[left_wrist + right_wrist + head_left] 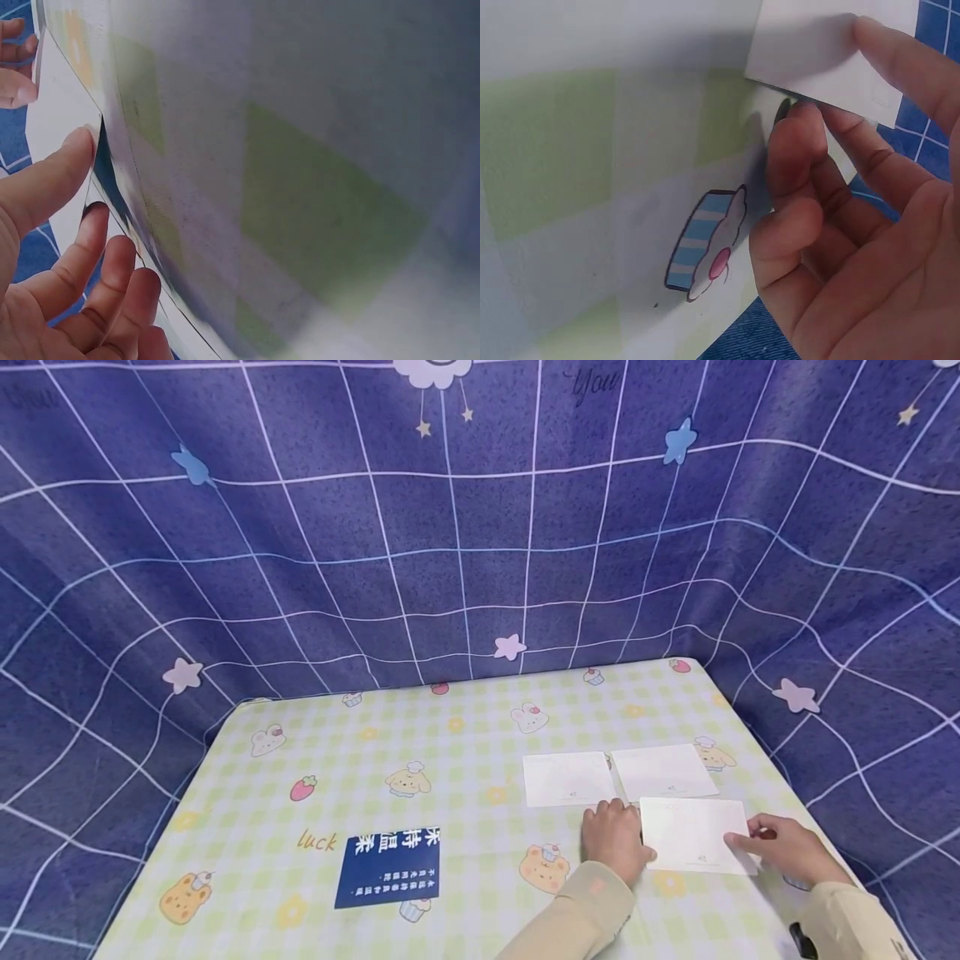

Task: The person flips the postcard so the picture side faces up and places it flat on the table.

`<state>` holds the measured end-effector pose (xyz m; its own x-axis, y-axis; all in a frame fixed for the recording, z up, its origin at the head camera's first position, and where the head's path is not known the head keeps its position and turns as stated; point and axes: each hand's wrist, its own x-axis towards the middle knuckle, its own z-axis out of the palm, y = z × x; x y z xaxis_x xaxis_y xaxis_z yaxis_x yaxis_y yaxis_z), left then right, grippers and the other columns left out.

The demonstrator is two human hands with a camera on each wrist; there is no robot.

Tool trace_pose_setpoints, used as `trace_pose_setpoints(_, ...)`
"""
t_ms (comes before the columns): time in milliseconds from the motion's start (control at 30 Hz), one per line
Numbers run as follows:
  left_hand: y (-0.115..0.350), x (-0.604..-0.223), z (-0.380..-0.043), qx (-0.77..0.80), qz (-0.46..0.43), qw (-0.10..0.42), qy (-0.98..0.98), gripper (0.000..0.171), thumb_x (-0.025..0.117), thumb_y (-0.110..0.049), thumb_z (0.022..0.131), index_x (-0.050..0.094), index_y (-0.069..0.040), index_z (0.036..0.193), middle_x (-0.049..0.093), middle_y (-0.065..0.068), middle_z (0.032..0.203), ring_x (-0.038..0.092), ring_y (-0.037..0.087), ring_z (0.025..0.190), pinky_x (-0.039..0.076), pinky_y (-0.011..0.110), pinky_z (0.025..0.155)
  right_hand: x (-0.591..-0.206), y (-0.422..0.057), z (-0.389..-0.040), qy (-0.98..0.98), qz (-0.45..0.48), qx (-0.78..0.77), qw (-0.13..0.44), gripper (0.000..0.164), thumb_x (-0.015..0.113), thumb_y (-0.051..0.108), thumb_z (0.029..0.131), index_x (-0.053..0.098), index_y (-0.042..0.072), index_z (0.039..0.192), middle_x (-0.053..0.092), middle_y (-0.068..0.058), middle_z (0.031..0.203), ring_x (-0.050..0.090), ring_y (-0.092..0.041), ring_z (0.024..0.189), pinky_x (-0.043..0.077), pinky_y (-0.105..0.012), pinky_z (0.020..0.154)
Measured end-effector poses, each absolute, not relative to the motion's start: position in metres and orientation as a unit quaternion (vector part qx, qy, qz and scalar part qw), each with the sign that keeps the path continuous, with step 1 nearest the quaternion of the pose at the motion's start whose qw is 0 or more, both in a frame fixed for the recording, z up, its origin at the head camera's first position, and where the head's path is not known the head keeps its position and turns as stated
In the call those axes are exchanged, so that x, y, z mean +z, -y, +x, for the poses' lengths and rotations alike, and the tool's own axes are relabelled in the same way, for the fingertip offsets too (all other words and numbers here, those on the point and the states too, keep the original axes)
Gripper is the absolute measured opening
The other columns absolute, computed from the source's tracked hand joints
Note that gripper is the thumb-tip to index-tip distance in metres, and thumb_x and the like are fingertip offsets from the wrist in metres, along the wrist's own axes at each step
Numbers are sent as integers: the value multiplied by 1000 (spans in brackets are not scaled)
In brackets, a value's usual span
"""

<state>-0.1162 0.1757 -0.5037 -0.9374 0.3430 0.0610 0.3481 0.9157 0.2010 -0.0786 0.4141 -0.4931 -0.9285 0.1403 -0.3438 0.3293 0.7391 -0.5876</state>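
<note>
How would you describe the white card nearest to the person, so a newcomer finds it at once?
On the right half of the checked cloth, find two white cards side by side. Just below them in the head view is the card you want. Unlike those two, it is held: the left hand pinches its left side, the right hand its right side.

Head view, forward and downward over the surface (pixel 465 827); both wrist views, close up, share one white card (pixel 696 833).
</note>
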Motion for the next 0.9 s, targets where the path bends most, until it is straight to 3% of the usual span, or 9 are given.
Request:
trace_pose_setpoints(167,-176,-502,-116,-107,-174,6,979,41,92,-49,67,77,-23,96,64,-8,85,57,8,81,44,26,78,-495,-414,-76,-923,125,-337,134,39,65,44,98,54,7,88,51,1,74,50,-18,66,38,-32,60)
trace_pose_setpoints(433,-174,-499,-115,-109,-168,-1,980,37,92,-48,67,78,-25,92,64,-8,84,57,8,79,44,28,77,-494,-415,-71,-929,122,-328,121,38,63,46,99,54,12,82,47,3,68,46,-17,64,35,-29,59)
trace_pose_setpoints(533,-173,-498,-115,-109,-165,-6,980,27,91,-49,68,78,-28,79,61,-9,80,55,8,77,44,28,76,-494,-415,-70,-930,117,-328,116,39,63,45,99,53,14,79,43,4,65,44,-16,61,34,-28,59)
trace_pose_setpoints(667,-171,-497,-115,-106,-164,-8,981,34,88,-49,73,65,-28,61,53,-10,74,51,7,73,42,27,74,-495,-415,-68,-931,114,-330,109,41,64,46,98,50,15,76,40,5,64,41,-14,58,34,-27,56)
trace_pose_setpoints(767,-169,-497,-115,-112,-165,-4,980,42,87,-48,75,55,-26,60,48,-11,71,48,7,70,41,26,71,-495,-415,-66,-932,109,-330,98,42,65,45,97,49,14,75,39,5,63,41,-14,56,33,-28,55)
trace_pose_setpoints(900,-166,-496,-116,-132,-167,3,977,42,85,-44,78,52,-26,60,45,-11,70,44,7,68,38,25,69,-493,-413,-67,-938,103,-320,87,41,65,45,97,49,14,75,40,5,62,41,-14,56,33,-28,55)
